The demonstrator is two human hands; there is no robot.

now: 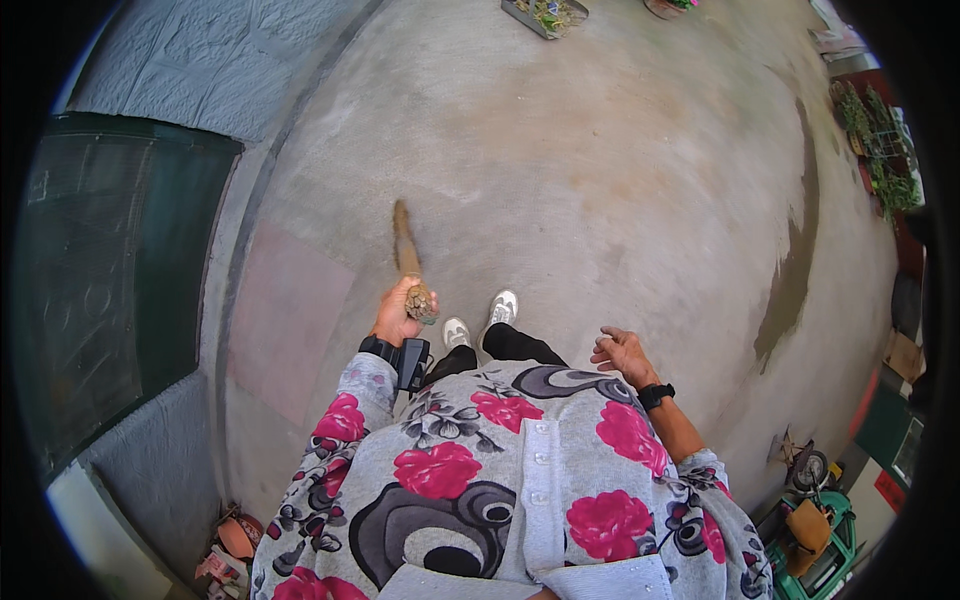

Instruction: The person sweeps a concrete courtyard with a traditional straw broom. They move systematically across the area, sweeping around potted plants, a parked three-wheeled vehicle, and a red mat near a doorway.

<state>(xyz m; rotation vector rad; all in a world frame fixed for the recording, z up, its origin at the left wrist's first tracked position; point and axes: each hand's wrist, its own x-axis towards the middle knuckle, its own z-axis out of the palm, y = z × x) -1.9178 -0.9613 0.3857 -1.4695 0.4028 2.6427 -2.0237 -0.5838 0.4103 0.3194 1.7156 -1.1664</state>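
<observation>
My left hand (398, 312) is closed round a brown straw hand broom (403, 240). The bundled cut ends of its stalks (420, 303) face up toward me, and its narrower, darker end points away over the concrete ground. On my left wrist sits a black device on a strap (411, 364). Out to my right, my right hand (622, 354) hangs in the air with nothing in it, its fingers loosely bent and apart. A black watch (656, 395) is on that wrist. My white shoes (503, 306) stand on the ground between the two hands.
A grey-blue wall with a dark green screened door (120, 270) runs along the left. Planters (546, 15) stand far ahead. A dark wet streak (790, 270) crosses the concrete at right. Potted plants (880, 150) line the right edge; a green vehicle (825, 550) stands at the lower right.
</observation>
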